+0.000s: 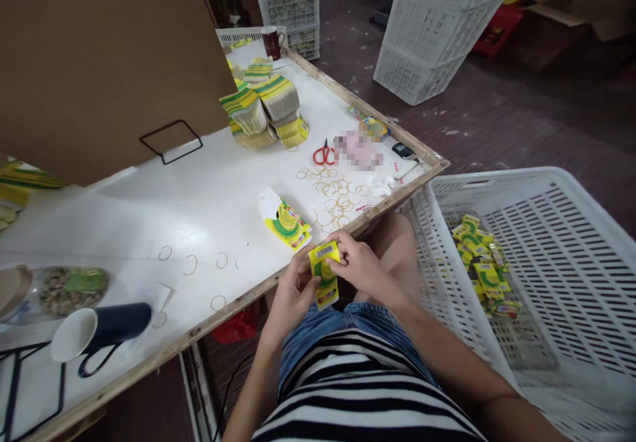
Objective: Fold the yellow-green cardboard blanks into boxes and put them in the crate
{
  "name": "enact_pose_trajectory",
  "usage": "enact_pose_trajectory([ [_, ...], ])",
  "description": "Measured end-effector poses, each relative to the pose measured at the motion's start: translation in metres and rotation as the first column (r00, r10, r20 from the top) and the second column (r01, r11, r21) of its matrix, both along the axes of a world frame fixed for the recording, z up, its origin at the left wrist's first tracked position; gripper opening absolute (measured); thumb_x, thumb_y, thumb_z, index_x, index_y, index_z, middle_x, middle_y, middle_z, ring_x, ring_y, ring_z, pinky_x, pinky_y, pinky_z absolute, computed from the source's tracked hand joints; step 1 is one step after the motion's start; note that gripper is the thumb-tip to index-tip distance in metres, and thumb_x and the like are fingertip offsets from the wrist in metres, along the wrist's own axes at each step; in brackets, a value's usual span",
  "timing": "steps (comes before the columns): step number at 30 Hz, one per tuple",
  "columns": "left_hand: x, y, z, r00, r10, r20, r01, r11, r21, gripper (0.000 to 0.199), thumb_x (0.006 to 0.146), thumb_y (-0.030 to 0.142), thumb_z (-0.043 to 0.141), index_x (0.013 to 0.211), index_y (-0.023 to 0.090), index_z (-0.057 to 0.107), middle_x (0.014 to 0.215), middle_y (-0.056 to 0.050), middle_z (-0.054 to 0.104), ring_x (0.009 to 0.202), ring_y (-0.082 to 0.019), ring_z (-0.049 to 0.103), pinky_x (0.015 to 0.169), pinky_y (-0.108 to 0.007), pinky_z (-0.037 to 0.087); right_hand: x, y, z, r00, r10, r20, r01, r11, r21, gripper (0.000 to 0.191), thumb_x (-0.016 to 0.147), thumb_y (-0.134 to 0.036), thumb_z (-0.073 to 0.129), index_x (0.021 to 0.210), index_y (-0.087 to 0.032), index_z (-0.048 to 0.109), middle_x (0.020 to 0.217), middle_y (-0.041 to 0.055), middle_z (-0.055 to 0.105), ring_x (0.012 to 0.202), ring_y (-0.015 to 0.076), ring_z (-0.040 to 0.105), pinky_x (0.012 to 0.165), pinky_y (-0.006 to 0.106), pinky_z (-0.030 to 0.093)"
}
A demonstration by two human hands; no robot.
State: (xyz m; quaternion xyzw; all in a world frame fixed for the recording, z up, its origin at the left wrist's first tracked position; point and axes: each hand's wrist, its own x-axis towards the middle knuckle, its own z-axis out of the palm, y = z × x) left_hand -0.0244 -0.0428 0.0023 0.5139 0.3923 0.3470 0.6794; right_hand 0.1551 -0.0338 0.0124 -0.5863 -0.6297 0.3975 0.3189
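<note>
A small yellow and green carton with a barcode near its top is held over my lap, just off the table's front edge. My left hand grips its left side, thumb across the front. At the upper right edge, the fingers of my right hand pinch the same carton. On the table beyond my hands lies another yellow carton, with a white flap standing out at its upper end. Many loose rubber bands are scattered to the right of that carton.
Bundled flat yellow cartons are heaped farther back, near red-handled scissors. A white crate at my right contains small yellow packs. On the left lie a dark mug and a jar. Crate stacks stand on the floor.
</note>
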Motion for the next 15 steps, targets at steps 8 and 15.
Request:
enact_pose_trajectory([
  [8, 0.0010, 0.0011, 0.0025, 0.999, 0.043, 0.017, -0.043, 0.999, -0.003, 0.055, 0.087, 0.028, 0.063, 0.137, 0.024, 0.041, 0.124, -0.011, 0.064, 0.104, -0.023, 0.066, 0.089, -0.037, 0.054, -0.0010, 0.0021, 0.0001, 1.000, 0.016, 0.000, -0.016, 0.999, 0.036, 0.031, 0.078, -0.019, 0.058, 0.108, -0.022, 0.050, 0.058, -0.0103, 0.038, 0.051, 0.0122, 0.044, 0.055, 0.022, 0.032],
  [15, 0.0017, 0.0039, 0.0024, 0.996, 0.073, 0.056, -0.072, 0.997, -0.028, 0.057, 0.085, 0.030, 0.067, 0.136, 0.024, 0.041, 0.124, -0.012, 0.065, 0.104, -0.024, 0.067, 0.088, -0.037, 0.055, -0.0023, 0.0021, -0.0014, 0.998, -0.048, 0.038, 0.046, 0.998, 0.047, 0.035, 0.078, -0.019, 0.062, 0.111, -0.023, 0.055, 0.058, -0.0086, 0.044, 0.052, 0.0133, 0.047, 0.058, 0.024, 0.036],
])
